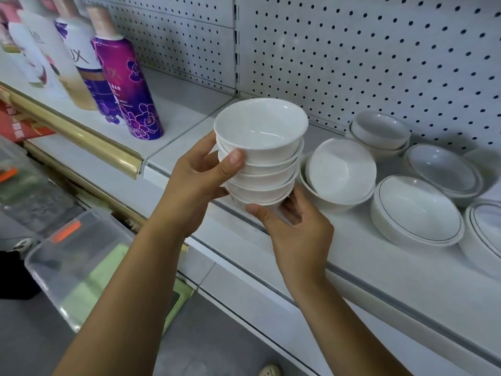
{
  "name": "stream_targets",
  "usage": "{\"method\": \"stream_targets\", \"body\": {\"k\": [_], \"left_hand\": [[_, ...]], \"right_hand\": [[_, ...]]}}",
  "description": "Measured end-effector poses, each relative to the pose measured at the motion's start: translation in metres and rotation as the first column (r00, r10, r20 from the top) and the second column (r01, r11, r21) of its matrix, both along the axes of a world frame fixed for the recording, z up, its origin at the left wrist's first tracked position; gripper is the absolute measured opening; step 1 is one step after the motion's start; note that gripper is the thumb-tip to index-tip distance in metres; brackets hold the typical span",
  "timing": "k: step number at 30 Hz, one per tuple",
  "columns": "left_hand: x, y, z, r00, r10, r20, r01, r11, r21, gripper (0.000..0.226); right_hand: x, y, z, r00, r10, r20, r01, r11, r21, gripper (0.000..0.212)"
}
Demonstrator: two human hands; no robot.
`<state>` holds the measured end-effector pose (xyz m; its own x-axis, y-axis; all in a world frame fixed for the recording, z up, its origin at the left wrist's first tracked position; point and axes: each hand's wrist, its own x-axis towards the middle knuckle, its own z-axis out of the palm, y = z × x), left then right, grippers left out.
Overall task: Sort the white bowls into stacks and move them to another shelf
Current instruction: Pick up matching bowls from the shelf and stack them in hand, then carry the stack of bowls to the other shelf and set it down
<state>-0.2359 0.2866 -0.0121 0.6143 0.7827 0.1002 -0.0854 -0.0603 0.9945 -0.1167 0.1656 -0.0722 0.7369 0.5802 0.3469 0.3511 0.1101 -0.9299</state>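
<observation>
Currently the stack of white bowls hangs over the front edge of the shelf, clamped between both hands. The left hand grips its side with the thumb pressed on the upper rims, and the right hand cups the lowest bowl from beneath. The bowls look glazed, smooth and slippery, round with flared rims, and they sit slightly askew. A tilt could let the top ones slide off and break. Swinging right could knock the tilted bowl just beside the stack, which is loosely nested. Farther right lie shallow line-rimmed bowls.
</observation>
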Motion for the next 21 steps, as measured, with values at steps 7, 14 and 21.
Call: {"method": "stream_targets", "body": {"k": [7,14,21], "left_hand": [[-0.011,-0.055,0.021,0.992,0.082,0.096,-0.075,0.995,-0.066,0.099],[0.004,-0.149,0.031,0.984,0.068,0.167,-0.057,0.996,-0.065,0.082],[0.042,-0.277,0.03,0.967,-0.08,0.241,0.121,0.979,-0.161,0.069]], "right_hand": [[-0.001,-0.047,0.025,0.993,0.097,-0.067,-0.088,0.989,0.121,0.08],[0.016,-0.138,0.038,0.969,0.183,-0.167,-0.155,0.973,0.17,0.079],[0.04,-0.283,0.044,0.981,0.045,-0.187,-0.021,0.991,0.131,0.08]]}}
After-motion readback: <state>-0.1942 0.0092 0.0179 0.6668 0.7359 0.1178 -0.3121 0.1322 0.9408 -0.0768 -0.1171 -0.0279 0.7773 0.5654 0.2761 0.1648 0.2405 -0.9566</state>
